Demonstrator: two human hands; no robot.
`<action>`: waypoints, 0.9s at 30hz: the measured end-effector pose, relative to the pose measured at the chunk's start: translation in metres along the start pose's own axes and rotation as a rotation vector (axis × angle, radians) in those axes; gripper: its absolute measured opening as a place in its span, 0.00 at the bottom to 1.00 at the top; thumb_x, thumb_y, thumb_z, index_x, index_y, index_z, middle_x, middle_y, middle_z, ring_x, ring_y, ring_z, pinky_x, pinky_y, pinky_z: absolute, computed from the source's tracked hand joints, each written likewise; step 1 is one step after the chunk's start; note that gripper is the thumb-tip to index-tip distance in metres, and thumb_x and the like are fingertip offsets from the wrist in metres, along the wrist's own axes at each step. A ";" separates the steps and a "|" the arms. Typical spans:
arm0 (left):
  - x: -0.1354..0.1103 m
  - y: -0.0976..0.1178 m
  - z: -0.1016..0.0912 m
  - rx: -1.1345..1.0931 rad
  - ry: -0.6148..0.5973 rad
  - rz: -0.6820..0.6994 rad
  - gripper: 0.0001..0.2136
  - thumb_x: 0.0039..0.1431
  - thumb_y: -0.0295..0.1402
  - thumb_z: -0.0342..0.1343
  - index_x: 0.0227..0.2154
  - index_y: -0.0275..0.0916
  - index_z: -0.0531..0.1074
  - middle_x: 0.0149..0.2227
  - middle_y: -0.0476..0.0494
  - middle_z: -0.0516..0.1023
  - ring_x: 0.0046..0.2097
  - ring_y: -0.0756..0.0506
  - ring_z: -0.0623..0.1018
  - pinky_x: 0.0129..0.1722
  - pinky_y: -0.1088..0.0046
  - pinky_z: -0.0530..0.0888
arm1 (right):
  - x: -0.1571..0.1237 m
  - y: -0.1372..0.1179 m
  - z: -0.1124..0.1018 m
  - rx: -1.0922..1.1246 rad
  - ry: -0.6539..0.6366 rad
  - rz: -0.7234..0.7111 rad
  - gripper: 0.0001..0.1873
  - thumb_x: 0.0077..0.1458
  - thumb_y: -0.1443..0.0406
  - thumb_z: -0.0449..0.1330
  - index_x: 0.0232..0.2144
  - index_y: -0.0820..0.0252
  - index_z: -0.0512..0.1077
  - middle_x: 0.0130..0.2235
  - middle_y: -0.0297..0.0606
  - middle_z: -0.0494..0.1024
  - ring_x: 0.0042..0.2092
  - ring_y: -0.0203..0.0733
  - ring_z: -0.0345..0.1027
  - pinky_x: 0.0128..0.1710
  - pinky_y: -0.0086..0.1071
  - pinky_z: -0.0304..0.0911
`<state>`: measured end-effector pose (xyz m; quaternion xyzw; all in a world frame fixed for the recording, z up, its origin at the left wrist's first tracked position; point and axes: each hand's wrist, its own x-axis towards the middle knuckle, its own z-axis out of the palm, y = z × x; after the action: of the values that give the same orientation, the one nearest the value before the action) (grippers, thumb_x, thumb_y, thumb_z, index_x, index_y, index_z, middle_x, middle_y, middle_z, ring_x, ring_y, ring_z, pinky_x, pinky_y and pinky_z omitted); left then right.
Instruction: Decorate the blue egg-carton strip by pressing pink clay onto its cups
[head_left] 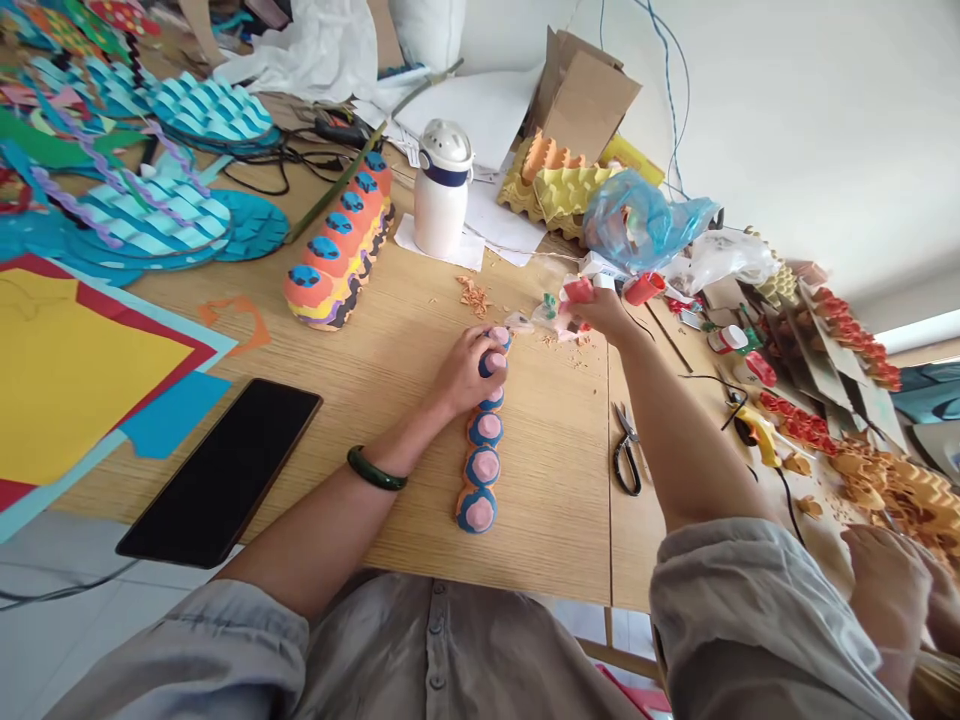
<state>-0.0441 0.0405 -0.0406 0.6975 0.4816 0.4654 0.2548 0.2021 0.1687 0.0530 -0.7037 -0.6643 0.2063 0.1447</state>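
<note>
Strip (489, 428): blue cups with pink tops, running near to far on the table (551, 510), in the middle; its far end is under the left hand.
Left hand (465, 372): fingers curled around the far cups, gripping them — if the pink or blue paint is wet, these fingertips could smear it, and a hard squeeze could dent a cup.
Right hand (600, 308): stretched far and right, fingers bent at a small pink pot (577, 290); whether they grip it or only touch it, I cannot tell. A loose hold could let the pot tip.
Red pot (645, 288): just right of that hand, seemingly tilted; a bump from the wrist could roll it.
Scissors (628, 452): left of the right forearm, blades pointing far — a low sweep of that arm could catch them.
Shavings (474, 295): scattered beyond the strip's far end; tacky paint could pick them up if the strip slides farther.
Bottle (441, 210): upright, far; a wide reach by the left hand could topple it.
Phone (221, 475): flat, near left; dripped paint could mark it.
</note>
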 end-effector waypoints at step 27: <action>0.005 -0.002 -0.008 -0.079 -0.084 -0.080 0.10 0.48 0.29 0.60 0.36 0.40 0.74 0.58 0.37 0.72 0.63 0.39 0.72 0.67 0.58 0.68 | -0.023 -0.082 0.041 -0.243 -0.235 -0.024 0.12 0.45 0.66 0.70 0.25 0.58 0.67 0.24 0.31 0.69 0.28 0.37 0.66 0.30 0.31 0.61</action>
<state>-0.0513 0.0451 -0.0370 0.6861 0.4790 0.4437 0.3207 0.1098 0.1493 0.0592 -0.6790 -0.7051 0.2038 -0.0176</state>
